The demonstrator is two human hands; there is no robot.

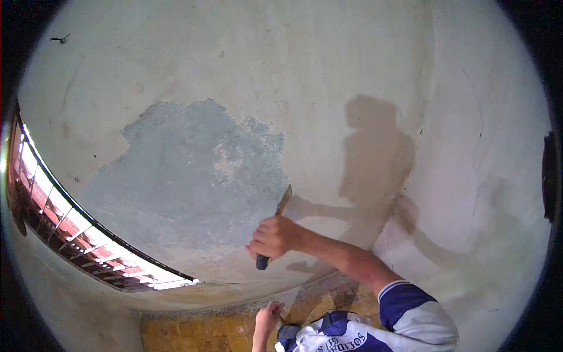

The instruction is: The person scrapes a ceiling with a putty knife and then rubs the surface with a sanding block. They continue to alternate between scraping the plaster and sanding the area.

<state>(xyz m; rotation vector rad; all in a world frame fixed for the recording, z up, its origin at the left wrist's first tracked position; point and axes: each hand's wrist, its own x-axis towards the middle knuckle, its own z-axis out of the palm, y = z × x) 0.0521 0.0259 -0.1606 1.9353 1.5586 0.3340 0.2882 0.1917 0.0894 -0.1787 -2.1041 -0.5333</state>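
Note:
My right hand (275, 236) is wrapped around a putty knife (284, 201), its black handle end sticking out below the fist. The narrow blade points up, its tip at the right edge of a bare grey patch (176, 170) on the pale wall (316, 76). Ragged paint borders the top of this patch, and a lighter spot shows inside it. Lower down, near my shirt, my left hand (268, 317) is raised with curled fingers; I cannot tell what, if anything, is in them.
A barred window (88, 234) opens at the left. On the right, another wall (487, 117) meets this one at a corner, and my shadow falls across both. Yellowish floor tiles (193, 334) lie below. A small dark fixture (61, 40) sticks out at the upper left.

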